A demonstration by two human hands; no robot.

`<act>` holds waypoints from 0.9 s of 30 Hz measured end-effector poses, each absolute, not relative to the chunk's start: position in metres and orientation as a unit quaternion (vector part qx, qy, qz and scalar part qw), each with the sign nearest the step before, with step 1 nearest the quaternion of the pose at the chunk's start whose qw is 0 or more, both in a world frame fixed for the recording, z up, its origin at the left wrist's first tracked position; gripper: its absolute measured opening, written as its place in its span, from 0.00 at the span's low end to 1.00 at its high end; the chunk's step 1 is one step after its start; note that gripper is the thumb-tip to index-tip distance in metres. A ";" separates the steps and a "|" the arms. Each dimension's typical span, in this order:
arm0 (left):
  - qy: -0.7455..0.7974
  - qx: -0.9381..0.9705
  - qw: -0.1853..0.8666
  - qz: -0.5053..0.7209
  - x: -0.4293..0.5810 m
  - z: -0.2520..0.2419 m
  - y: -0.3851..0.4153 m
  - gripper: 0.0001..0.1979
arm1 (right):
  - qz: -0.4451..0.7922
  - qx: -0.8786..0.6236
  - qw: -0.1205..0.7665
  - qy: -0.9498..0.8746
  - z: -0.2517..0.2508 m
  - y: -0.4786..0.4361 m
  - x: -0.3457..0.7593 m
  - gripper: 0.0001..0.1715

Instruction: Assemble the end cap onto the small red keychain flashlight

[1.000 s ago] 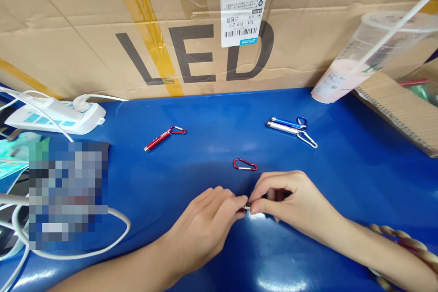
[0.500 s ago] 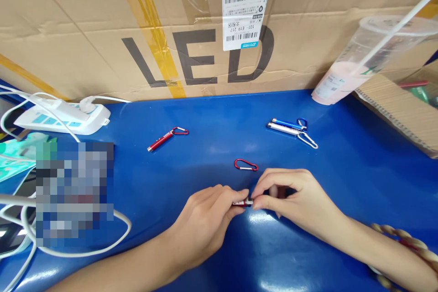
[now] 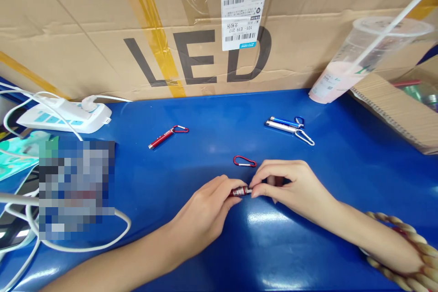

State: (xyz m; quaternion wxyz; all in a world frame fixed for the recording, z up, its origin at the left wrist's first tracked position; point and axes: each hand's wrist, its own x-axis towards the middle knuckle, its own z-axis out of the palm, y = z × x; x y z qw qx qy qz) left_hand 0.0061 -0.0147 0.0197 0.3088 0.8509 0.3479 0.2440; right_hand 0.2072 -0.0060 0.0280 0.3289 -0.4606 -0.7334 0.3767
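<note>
Between thumb and fingers, my left hand [image 3: 208, 207] grips a small red penlight [image 3: 239, 191] with a label on its body. My right hand [image 3: 289, 181] pinches the metallic tip at the penlight's right end. Just above the hands a loose red carabiner [image 3: 245, 161] lies on the blue table [image 3: 212, 137]. Another red penlight [image 3: 161, 139], with a carabiner attached, rests farther left. At the right lie a blue penlight [image 3: 285, 122] and a silver penlight [image 3: 281, 126], side by side with their carabiners.
A large cardboard box [image 3: 102, 54] stands along the back. A cup of pink drink [image 3: 330, 83] leans at the right beside an open carton [image 3: 393, 109]. On the left are a white power strip [image 3: 68, 116], cables and a pixelated area.
Both hands have shifted slightly upward in view with the penlight. More of its red, labelled body shows between the fingers.
</note>
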 end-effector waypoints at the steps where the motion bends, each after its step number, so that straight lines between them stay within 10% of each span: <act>1: 0.347 0.849 0.314 0.245 0.006 0.019 -0.015 0.10 | 0.382 -0.463 0.330 -0.729 0.028 -0.006 0.207 0.18; 27: 0.237 0.919 0.173 0.263 0.004 0.010 -0.014 0.13 | 0.269 -0.339 0.214 -0.876 0.025 -0.014 0.211 0.17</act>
